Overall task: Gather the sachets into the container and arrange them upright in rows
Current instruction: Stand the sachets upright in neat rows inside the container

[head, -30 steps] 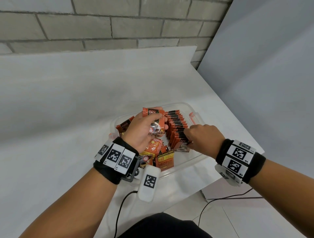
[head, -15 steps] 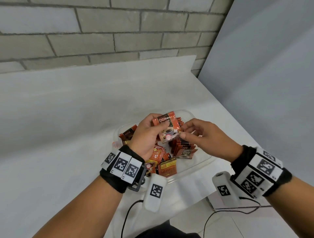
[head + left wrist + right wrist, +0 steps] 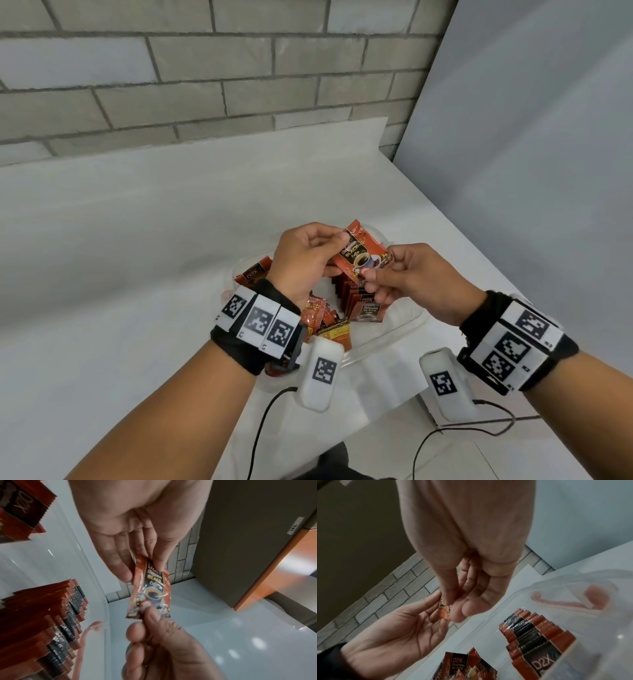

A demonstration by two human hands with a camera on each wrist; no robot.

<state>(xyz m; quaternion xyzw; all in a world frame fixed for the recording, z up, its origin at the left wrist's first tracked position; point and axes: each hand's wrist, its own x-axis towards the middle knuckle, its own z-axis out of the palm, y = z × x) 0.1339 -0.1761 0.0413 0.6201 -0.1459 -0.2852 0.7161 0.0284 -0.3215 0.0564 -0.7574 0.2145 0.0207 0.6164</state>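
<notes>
One red-and-black coffee sachet (image 3: 359,255) hangs above the clear plastic container (image 3: 394,337), held at both ends. My left hand (image 3: 337,246) pinches its top edge and my right hand (image 3: 376,270) pinches its bottom edge. The left wrist view shows the sachet (image 3: 150,588) printed side up, between both sets of fingertips. A row of upright sachets (image 3: 352,294) fills the container's right half and shows again as the row (image 3: 534,635) in the right wrist view. Loose sachets (image 3: 329,322) lie jumbled in the left half, partly hidden by my left wrist.
The container sits near the front right corner of a white table (image 3: 137,274). A brick wall (image 3: 205,68) stands behind it and a grey panel (image 3: 531,171) to the right. Cables (image 3: 260,428) hang off the table's front edge.
My right hand left the upright row and took the lower end of the sachet in my left hand. Both hands rose, and the sachet turned its printed face toward me.
</notes>
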